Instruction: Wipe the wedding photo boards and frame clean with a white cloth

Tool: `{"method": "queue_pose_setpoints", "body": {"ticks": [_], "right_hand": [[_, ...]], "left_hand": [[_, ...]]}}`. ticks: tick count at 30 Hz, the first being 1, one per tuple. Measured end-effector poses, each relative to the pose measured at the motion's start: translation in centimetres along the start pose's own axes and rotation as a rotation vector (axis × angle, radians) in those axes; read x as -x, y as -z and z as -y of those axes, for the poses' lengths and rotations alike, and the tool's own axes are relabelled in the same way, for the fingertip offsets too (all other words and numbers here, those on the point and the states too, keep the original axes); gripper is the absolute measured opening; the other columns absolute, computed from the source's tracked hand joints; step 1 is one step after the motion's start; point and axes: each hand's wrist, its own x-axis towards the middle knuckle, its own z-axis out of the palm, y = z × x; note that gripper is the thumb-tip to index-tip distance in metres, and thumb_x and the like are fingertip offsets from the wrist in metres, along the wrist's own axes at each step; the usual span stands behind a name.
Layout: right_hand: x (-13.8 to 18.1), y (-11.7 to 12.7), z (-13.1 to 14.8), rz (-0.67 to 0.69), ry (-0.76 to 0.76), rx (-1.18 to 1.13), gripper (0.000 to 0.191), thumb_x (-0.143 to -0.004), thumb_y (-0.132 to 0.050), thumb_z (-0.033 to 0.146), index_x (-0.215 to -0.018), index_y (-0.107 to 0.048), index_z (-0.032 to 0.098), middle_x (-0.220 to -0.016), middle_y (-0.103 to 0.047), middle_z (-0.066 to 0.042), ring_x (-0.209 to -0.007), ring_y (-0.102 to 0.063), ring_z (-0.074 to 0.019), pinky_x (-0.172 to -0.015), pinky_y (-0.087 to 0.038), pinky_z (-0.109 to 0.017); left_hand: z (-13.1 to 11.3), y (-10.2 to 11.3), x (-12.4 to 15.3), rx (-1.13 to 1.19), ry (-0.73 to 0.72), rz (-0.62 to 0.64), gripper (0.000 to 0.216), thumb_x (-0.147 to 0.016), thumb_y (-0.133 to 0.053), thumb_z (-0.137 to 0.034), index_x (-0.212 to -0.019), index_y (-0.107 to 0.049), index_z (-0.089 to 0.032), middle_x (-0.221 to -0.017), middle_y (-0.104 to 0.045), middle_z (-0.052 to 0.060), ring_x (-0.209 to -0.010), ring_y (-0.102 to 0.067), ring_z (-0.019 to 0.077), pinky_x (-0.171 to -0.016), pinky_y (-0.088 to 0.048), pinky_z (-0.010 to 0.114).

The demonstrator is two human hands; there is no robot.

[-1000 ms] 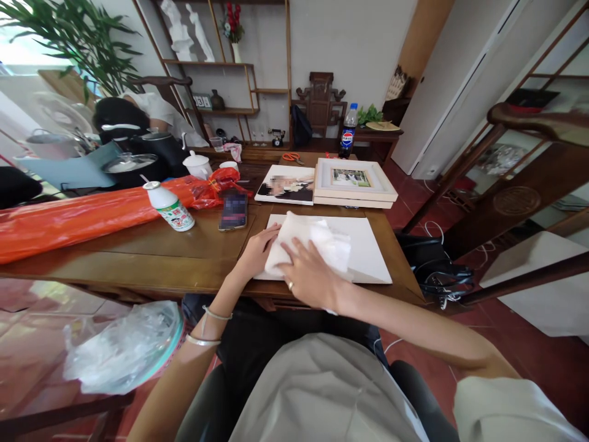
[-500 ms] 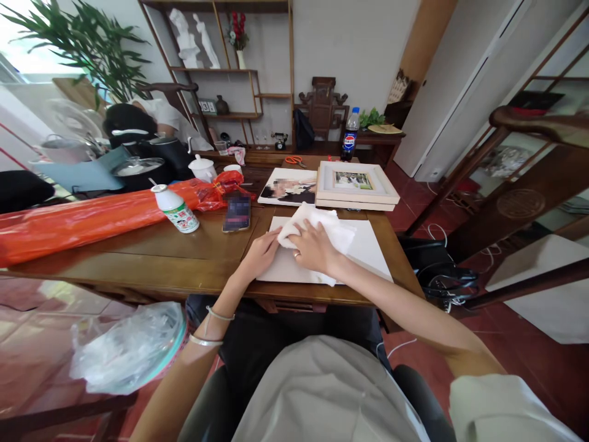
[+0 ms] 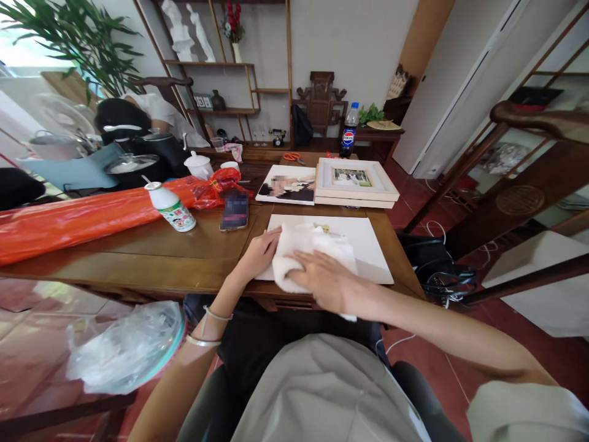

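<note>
Our left hand (image 3: 260, 252), fingers forward, rests by the left edge of a white board (image 3: 373, 252), grip unclear; the board's long axis runs left-right on the table (image 3: 207, 252). Our right hand (image 3: 323, 279), palm down, holds a cloth (image 3: 297, 244) against it.

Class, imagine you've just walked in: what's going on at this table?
A person has the right hand on a soft white fabric cloth, which lies over a flat white rectangular panel on the brown wooden table. The left hand rests at the panel's left edge. Beyond the panel lie a flat rectangular photo print and a pale rectangular picture frame.
</note>
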Motion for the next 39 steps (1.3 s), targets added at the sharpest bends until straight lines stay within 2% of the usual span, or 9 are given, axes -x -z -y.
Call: {"method": "queue_pose_setpoints", "body": {"ticks": [4,7,10,13,17,24,32,36,39], "right_hand": [[-1.1,1.2,-5.4,-0.106,-0.232,0.071,0.054,-0.075,-0.039,-0.003,-0.121,-0.054,0.021,-0.102,-0.064,-0.010,-0.090,-0.061,-0.0239,-0.073,-0.046,-0.033],[-3.3,1.3,-8.4,-0.206,-0.326,0.122,0.057,-0.073,-0.041,-0.002,-0.126,-0.051,0.019,-0.103,-0.064,-0.011,-0.092,-0.060,-0.0258,-0.072,-0.044,-0.033],[-6.4,0.3,-9.5,-0.240,-0.244,0.039,0.056,-0.076,-0.046,0.005,-0.130,-0.046,0.016,-0.107,-0.064,-0.013,-0.096,-0.060,-0.0276,-0.074,-0.045,-0.033],[-9.3,-1.1,-9.6,-0.183,-0.115,-0.062,0.059,-0.076,-0.048,0.007,-0.134,-0.039,0.011,-0.111,-0.064,-0.015,-0.101,-0.060,-0.0283,-0.078,-0.046,-0.033],[-10.3,-1.8,-9.9,-0.100,-0.074,-0.086,0.062,-0.074,-0.047,0.003,-0.135,-0.040,0.010,-0.116,-0.063,-0.015,-0.103,-0.060,-0.0284,-0.078,-0.046,-0.033],[-2.8,-0.2,-13.3,-0.073,-0.225,-0.022,0.057,-0.073,-0.045,0.002,-0.129,-0.049,0.014,-0.119,-0.063,-0.014,-0.106,-0.058,-0.0281,-0.082,-0.045,-0.034],[7.1,-1.0,-14.9,-0.057,-0.522,0.135,0.043,-0.081,-0.045,0.011,-0.124,-0.049,0.011,-0.107,-0.064,-0.018,-0.096,-0.062,-0.0301,-0.074,-0.049,-0.036],[8.8,0.0,-13.6,-0.230,-0.645,0.261,0.036,-0.078,-0.043,0.005,-0.109,-0.058,0.011,-0.117,-0.061,-0.022,-0.105,-0.060,-0.0337,-0.079,-0.050,-0.044],[8.8,1.1,-12.1,-0.410,-0.582,0.334,0.040,-0.075,-0.037,-0.002,-0.096,-0.065,0.017,-0.142,-0.046,-0.013,-0.134,-0.037,-0.0319,-0.100,-0.041,-0.053]], "left_hand": [[0.0,-0.1,0.0,-0.001,0.028,0.002,0.044,-0.096,-0.036,-0.040,-0.121,-0.063,-0.016,-0.133,-0.057,0.010,-0.128,-0.049,0.0248,-0.114,-0.026,0.044],[0.1,-0.2,0.0,-0.003,0.032,0.001,0.046,-0.096,-0.035,-0.042,-0.121,-0.062,-0.014,-0.132,-0.058,0.011,-0.128,-0.049,0.0238,-0.114,-0.026,0.044],[0.2,-0.2,0.0,-0.002,0.026,0.002,0.046,-0.096,-0.035,-0.041,-0.121,-0.063,-0.014,-0.132,-0.058,0.011,-0.128,-0.049,0.0233,-0.114,-0.027,0.043],[0.2,-0.2,-0.1,-0.013,0.018,-0.008,0.043,-0.096,-0.036,-0.040,-0.117,-0.065,-0.016,-0.129,-0.061,0.010,-0.124,-0.053,0.0235,-0.113,-0.029,0.042],[0.3,-0.2,-0.1,-0.014,0.002,-0.015,0.041,-0.097,-0.036,-0.039,-0.115,-0.066,-0.018,-0.126,-0.063,0.008,-0.121,-0.055,0.0230,-0.112,-0.030,0.040],[0.3,-0.2,0.0,0.000,0.025,-0.010,0.043,-0.096,-0.037,-0.041,-0.119,-0.064,-0.015,-0.131,-0.059,0.009,-0.126,-0.051,0.0224,-0.114,-0.028,0.042],[0.2,-0.3,0.0,0.008,0.024,-0.023,0.046,-0.096,-0.036,-0.045,-0.118,-0.064,-0.015,-0.130,-0.060,0.010,-0.126,-0.051,0.0233,-0.114,-0.029,0.043],[0.3,-0.3,0.0,0.002,0.029,-0.019,0.045,-0.096,-0.036,-0.043,-0.118,-0.064,-0.014,-0.130,-0.060,0.011,-0.126,-0.051,0.0231,-0.114,-0.028,0.043],[0.2,-0.3,0.0,0.002,0.025,-0.017,0.046,-0.096,-0.036,-0.043,-0.118,-0.064,-0.014,-0.130,-0.059,0.011,-0.126,-0.051,0.0228,-0.114,-0.028,0.043]]}}
